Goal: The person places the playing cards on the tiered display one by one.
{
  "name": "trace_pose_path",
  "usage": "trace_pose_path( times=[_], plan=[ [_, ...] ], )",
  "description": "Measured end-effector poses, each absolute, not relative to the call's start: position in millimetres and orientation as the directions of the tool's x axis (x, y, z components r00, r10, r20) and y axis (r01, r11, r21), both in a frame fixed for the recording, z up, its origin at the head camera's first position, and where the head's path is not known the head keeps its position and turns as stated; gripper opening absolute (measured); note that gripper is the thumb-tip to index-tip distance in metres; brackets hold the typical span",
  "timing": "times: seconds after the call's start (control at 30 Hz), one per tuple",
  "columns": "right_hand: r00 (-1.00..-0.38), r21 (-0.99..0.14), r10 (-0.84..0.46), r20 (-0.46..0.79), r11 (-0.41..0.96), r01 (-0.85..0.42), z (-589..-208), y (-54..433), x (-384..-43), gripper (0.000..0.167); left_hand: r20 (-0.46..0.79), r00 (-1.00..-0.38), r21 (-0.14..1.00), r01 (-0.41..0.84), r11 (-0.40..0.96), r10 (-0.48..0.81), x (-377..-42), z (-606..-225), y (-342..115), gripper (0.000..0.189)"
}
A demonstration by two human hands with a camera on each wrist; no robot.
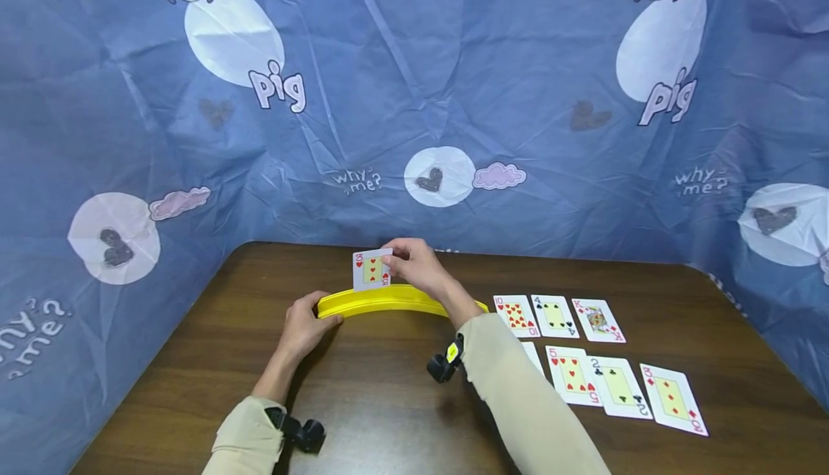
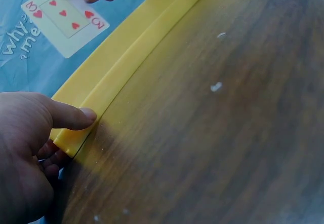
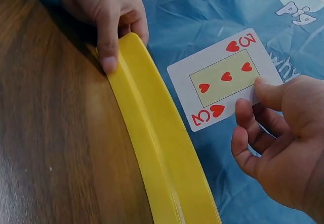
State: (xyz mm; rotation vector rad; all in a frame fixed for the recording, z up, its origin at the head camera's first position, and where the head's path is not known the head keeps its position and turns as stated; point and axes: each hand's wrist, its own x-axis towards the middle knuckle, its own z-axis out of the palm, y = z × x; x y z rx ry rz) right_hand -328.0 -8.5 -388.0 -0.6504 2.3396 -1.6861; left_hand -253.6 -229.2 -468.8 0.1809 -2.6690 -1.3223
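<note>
A curved yellow card holder point(image 1: 388, 299) lies on the wooden table, with a groove running along its length. My left hand point(image 1: 303, 325) grips its left end, thumb on the near side and fingers curled behind, as the left wrist view shows. Between thumb and fingers my right hand point(image 1: 417, 268) pinches a three of hearts playing card point(image 3: 223, 79) by one edge. In the head view the card stands upright just above the holder's left half, face toward me. The right wrist view shows the card apart from the holder point(image 3: 157, 133).
To the right lie face-up cards in two rows: a ten of hearts point(image 1: 516, 316), four of spades point(image 1: 554, 316) and king of diamonds point(image 1: 597, 320) behind; a five of hearts point(image 1: 571, 374), two of clubs point(image 1: 618, 386) and three of diamonds point(image 1: 673, 398) in front. My right forearm partly hides another card point(image 1: 533, 353).
</note>
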Motion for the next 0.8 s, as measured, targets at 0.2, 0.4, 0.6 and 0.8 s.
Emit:
trace_pose_path(
  times=[0.2,0.4,0.6,0.8],
  plan=[
    [-0.892,-0.928,-0.438,0.11,0.276,-0.249,-390.0,-19.3,-329.1,0.021,0.086,-0.98,0.792,-0.041,0.609,-0.177,-254.0,-468.0,-228.0,0.037],
    [-0.894,-0.923,-0.434,0.114,0.286,-0.257,-394.4,-30.9,-327.1,0.02,0.082,-0.981,0.788,-0.044,0.615,-0.176,-253.0,-468.0,-228.1,0.037],
    [-0.893,-0.932,-0.439,0.098,0.273,-0.236,-396.7,-35.8,-325.9,0.021,0.09,-0.981,0.785,-0.036,0.618,-0.171,-253.1,-468.2,-228.3,0.037],
    [-0.897,-0.94,-0.429,0.11,0.248,-0.235,-397.9,-36.6,-326.7,0.021,0.102,-0.98,0.781,-0.028,0.624,-0.171,-253.1,-469.4,-229.3,0.037]
  ],
)
